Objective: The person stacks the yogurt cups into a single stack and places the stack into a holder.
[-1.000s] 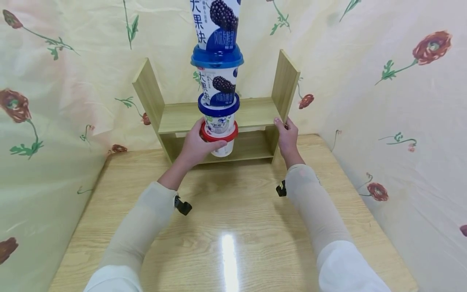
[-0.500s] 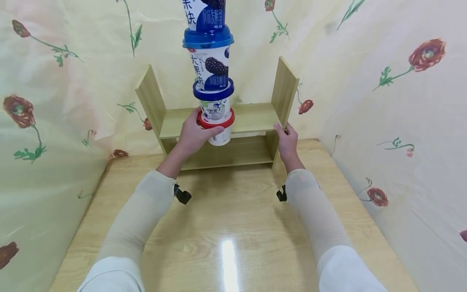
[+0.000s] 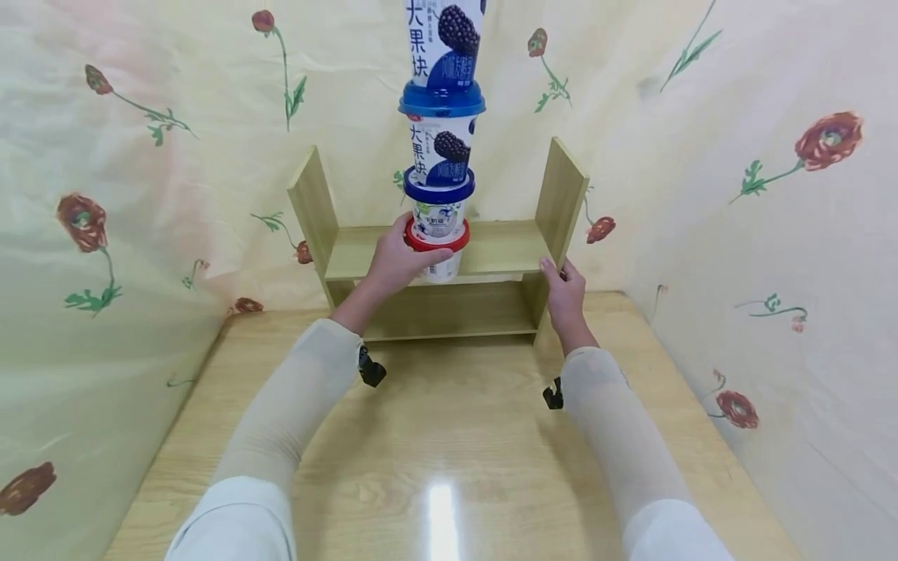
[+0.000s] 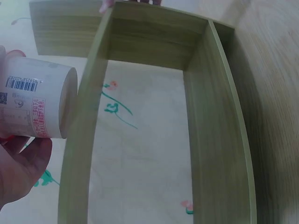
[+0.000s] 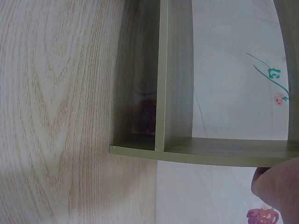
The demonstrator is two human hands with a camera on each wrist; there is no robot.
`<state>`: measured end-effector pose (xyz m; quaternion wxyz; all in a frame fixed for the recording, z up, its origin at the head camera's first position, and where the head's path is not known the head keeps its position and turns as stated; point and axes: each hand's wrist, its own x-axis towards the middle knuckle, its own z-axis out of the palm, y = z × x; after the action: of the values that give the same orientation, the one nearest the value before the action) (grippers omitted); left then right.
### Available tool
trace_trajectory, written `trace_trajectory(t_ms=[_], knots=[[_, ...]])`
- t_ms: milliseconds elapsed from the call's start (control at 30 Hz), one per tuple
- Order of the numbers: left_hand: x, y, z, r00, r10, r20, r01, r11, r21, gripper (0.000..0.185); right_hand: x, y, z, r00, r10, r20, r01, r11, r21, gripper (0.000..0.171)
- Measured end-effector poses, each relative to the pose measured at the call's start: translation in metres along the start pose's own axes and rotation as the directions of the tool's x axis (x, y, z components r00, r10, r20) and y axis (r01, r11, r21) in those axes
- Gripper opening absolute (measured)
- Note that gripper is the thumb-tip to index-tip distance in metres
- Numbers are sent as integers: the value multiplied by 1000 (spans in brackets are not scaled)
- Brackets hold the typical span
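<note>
My left hand (image 3: 394, 259) grips the lowest white cup (image 3: 445, 269) of a tall stack around its red lid. On it stand a small white cup (image 3: 438, 220) with a dark blue lid and a blackberry yogurt cup (image 3: 439, 152) with a bright blue lid. A second blackberry yogurt cup (image 3: 446, 47) is cut off by the head view's top edge. The cup's base is close to the upper board (image 3: 503, 248) of a wooden shelf; I cannot tell whether they touch. My right hand (image 3: 567, 300) holds the shelf's right side panel (image 3: 561, 202), thumb in front.
The shelf's left side panel (image 3: 313, 204) also rises above the upper board. A lower board (image 3: 449, 336) runs near the wood-grain table (image 3: 449, 413). Flower-patterned sheeting (image 3: 680, 210) covers the back and both sides. Black wrist cameras (image 3: 372, 368) sit at both cuffs.
Relative to the shelf, the cup stack in my left hand has risen, its base going from below the upper board's edge to about level with it. My right hand keeps its hold; the head view has shifted.
</note>
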<state>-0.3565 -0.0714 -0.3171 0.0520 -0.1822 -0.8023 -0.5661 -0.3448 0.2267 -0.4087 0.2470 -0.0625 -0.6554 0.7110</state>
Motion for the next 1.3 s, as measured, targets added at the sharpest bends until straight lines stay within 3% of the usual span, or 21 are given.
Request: trace_trajectory(t_ms=[167,533,733,1100,1300], knots=[[5,-5,4,1000,3,-6,-3,1000,13,90,-1,1,-2,1000,13,16,-13,999,-40,45],[19,-8,11,1000,-15,-5,15,1000,14,91,-3,-1,-3,1000,-20,-9,20,1000,-21,41],[30,-11,12,998,-60,-18,61,998,27,96,-4,-1,-2,999,-32,8,32,999,-8,41],[50,-18,7,994,-92,63,93,995,-20,100,-3,3,0,1000,-12,-4,12,1000,-11,42],[65,-17,7,991,-100,91,102,995,-18,100,-10,-14,-1,1000,12,14,-12,1000,-22,40]])
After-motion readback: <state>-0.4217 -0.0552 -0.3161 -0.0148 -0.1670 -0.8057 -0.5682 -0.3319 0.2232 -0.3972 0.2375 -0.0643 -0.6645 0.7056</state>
